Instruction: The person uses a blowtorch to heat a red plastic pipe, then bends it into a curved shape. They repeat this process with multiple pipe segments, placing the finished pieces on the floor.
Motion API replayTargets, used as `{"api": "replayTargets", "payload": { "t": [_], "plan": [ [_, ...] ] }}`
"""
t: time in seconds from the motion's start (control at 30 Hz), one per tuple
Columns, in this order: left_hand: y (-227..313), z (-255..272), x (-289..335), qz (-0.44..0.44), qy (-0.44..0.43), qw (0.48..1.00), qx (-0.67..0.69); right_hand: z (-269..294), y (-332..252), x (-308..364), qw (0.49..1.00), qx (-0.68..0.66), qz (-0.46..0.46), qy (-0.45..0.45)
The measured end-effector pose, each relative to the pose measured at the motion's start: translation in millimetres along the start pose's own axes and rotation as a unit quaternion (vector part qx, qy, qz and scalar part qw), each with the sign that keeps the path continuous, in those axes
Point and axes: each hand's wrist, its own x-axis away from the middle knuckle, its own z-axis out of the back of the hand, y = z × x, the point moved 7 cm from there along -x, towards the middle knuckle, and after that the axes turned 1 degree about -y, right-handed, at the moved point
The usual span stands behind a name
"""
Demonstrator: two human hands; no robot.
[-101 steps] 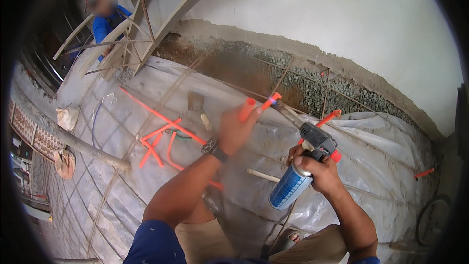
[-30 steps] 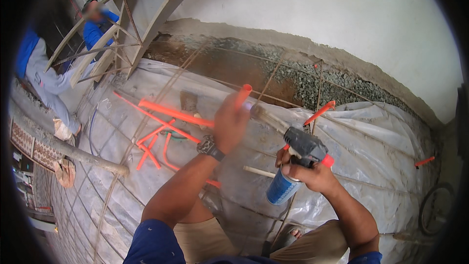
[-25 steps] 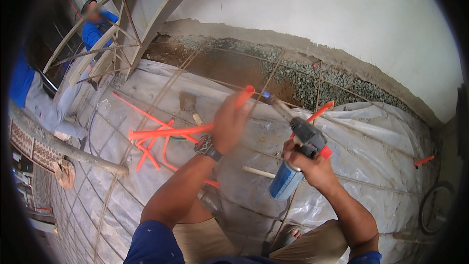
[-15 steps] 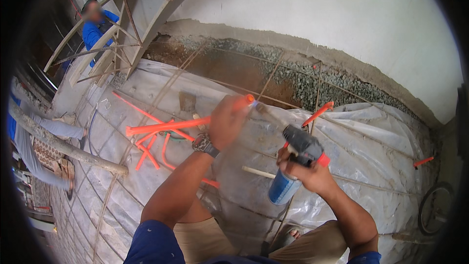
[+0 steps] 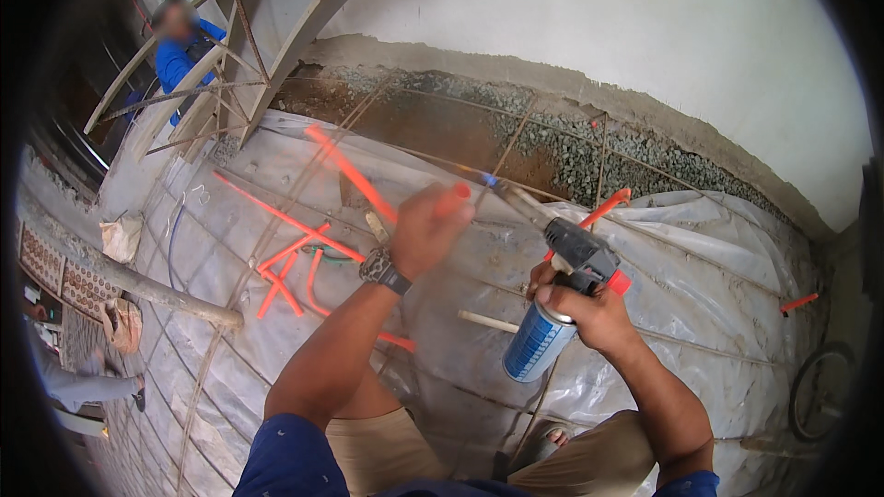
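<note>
My left hand [image 5: 431,232] is closed round an orange plastic pipe [image 5: 354,175], which slants up to the left with its near end poking out past my fingers. In my right hand [image 5: 589,308] is a gas blowtorch [image 5: 580,253] with a black head, a red knob and a blue canister [image 5: 540,342] below. A small blue flame [image 5: 490,180] burns at its nozzle, just right of the pipe's end and apart from it. Several more orange pipes [image 5: 285,285] lie crossed on the plastic sheet [image 5: 442,387] left of my wrist.
Thin steel bars cross the sheet. A gravel and soil strip [image 5: 589,166] runs along the white wall [image 5: 626,28]. Orange pipe stubs [image 5: 608,207] stick up at right, near a wheel [image 5: 822,391]. A person in blue [image 5: 180,55] is behind the rebar frame; another person's leg [image 5: 92,388] shows at left.
My left hand has swung the pipe so its far end points up and left, and its near end has drawn off the flame. The person at left has moved toward the picture's edge.
</note>
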Motion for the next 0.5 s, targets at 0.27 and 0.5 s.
{"api": "replayTargets", "payload": {
  "t": [0.27, 0.5],
  "plan": [
    [-4.3, 2.8, 0.8, 0.013, 0.029, 0.999, -0.003, -7.9, -9.4, 7.3, 0.999, 0.008, 0.018, -0.046],
    [-9.3, 3.0, 3.6, 0.020, 0.025, 0.998, 0.047, -15.0, -14.5, 10.5, 0.987, 0.031, 0.090, -0.132]
  ]
}}
